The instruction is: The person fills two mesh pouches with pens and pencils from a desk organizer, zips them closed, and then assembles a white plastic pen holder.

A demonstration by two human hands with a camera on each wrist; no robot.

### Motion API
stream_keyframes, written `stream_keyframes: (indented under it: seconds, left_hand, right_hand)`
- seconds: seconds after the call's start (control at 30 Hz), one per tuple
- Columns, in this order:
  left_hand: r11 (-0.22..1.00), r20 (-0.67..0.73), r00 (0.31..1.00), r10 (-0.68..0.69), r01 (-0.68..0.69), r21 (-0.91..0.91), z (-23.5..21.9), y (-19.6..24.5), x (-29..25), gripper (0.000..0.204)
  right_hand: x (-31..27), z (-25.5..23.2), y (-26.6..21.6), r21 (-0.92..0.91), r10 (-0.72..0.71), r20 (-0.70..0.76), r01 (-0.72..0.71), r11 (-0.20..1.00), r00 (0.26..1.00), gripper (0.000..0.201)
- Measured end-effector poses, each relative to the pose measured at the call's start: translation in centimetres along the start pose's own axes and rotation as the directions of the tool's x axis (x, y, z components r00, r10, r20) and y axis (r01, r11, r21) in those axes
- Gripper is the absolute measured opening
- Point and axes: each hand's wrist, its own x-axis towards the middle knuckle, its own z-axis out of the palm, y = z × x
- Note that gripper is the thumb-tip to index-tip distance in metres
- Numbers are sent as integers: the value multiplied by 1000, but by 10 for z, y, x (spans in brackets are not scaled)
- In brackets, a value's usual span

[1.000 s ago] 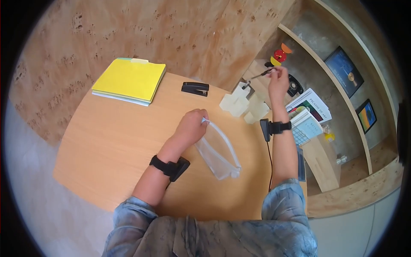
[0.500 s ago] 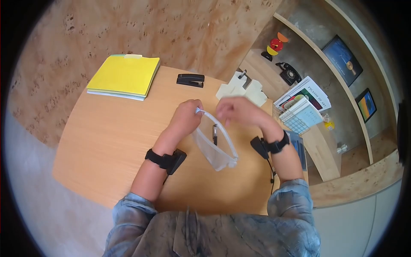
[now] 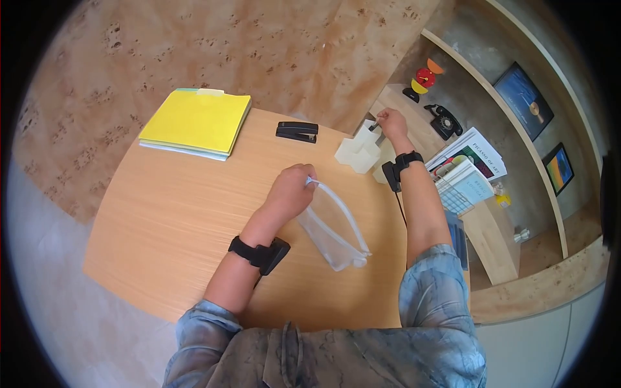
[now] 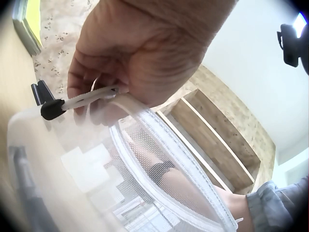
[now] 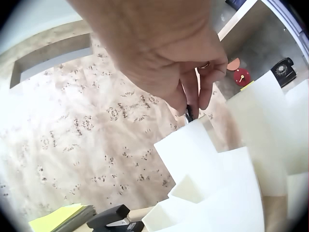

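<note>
In the head view my left hand [image 3: 291, 191] grips one end of a translucent mesh zip pouch [image 3: 333, 249] above the table, its mouth gaping. Through its wall, the left wrist view shows a blurred dark long shape [image 4: 29, 188]. My right hand [image 3: 393, 124] reaches to the far right corner, over a white stepped pen holder [image 3: 358, 154]. Thumb and fingertips there pinch the top of a slim dark pen-like item [image 5: 189, 114], right at the rim of the tallest compartment; its lower part is hidden.
A black stapler [image 3: 297, 132] lies left of the holder. Yellow folders [image 3: 194, 123] are stacked at the back left. Another pale holder [image 3: 386, 165] stands partly behind my right wrist. Books in a wire rack [image 3: 462, 187] and a black telephone [image 3: 444, 121] are at the right.
My right hand carried a slim dark item from the holder to the pouch and let it drop inside, then returned to the holder and pinches another. The left hand keeps holding the pouch.
</note>
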Motion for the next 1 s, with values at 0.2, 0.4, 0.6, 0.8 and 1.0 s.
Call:
stream_keyframes:
  seconds: [0.2,0.4,0.6,0.8,1.0]
  left_hand:
    - [998,-49,998,35,-32,49,4,-5,0,6]
    - [997,-39,999,29,-27,66,3,-4,-1,7]
    - [998,-43,998,45,-43,52,5,-3,-1,7]
    - [998,1,999,46,-46,30,6,-1,-5,7]
    - [1000,4,1000,-20,20,-15,4,2,-10,6]
  right_hand:
    - [-27,-49,-35,-111,-142,-389,106,988,910,17]
    - [-113,-143,-99,427,-276,-329,403,809,903,15]
    - [-199,-162,-139,513,-512,421,269,815,748,18]
    - [-237,-102,-138,213,-476,654,461,861,588,20]
    - [-269,-93,-119,232,-579,136,542,807,804,39]
